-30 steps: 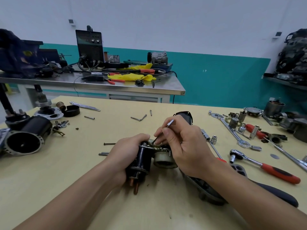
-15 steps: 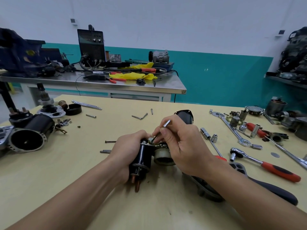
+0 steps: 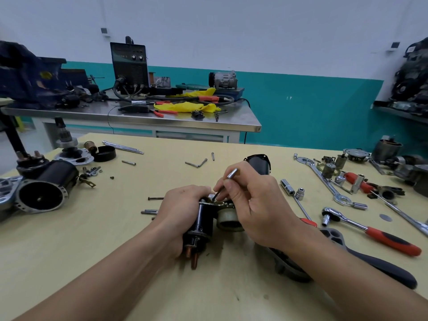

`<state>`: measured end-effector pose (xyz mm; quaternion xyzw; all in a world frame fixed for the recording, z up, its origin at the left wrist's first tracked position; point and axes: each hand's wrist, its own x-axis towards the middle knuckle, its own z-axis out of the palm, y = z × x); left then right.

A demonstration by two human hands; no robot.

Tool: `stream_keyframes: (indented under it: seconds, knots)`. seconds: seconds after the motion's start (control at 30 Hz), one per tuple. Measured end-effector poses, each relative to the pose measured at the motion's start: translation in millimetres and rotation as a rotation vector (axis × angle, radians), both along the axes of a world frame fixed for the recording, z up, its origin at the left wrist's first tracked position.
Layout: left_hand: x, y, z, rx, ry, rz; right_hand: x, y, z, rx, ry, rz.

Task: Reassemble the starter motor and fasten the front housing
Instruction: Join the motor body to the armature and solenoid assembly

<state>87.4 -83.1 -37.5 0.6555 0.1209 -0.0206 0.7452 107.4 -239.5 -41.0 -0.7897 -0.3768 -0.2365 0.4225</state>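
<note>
Gripping the black body of the starter motor (image 3: 205,220), the left hand (image 3: 183,212) curls round it and holds it on the yellow table (image 3: 92,251), centre and near the person, copper terminals (image 3: 194,259) pointing toward them; the right hand (image 3: 259,209) pinches a thin metal rod (image 3: 228,180) between thumb and fingers, its tip angled down into the motor's top. A red-handled ratchet (image 3: 370,232) lies well apart to the right; loose bolts (image 3: 155,198) lie just left of the left hand.
</note>
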Motion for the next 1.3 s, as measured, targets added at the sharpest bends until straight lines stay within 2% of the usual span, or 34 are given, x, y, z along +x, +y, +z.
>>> stream_keyframes:
  seconds: [0.3,0.6,0.93,1.1,1.3]
  knots:
    - [-0.7,1.4,-0.9,0.023,-0.024,-0.019,1.8,-0.8,-0.1,-0.090,0.072,-0.017]
    - [-0.9,1.2,1.3,-0.006,-0.003,-0.026,0.3,2.2,1.8,-0.201,0.033,-0.043]
    - [1.0,-0.1,-0.5,0.028,-0.037,0.001,0.5,1.2,0.8,0.032,0.047,-0.028]
    - [1.9,0.9,-1.8,0.028,-0.041,-0.005,-0.1,-8.2,10.4,0.319,0.085,-0.031]
    - [1.6,1.2,-2.7,0.040,-0.059,-0.019,6.6,-29.7,17.2,0.525,0.174,-0.211]
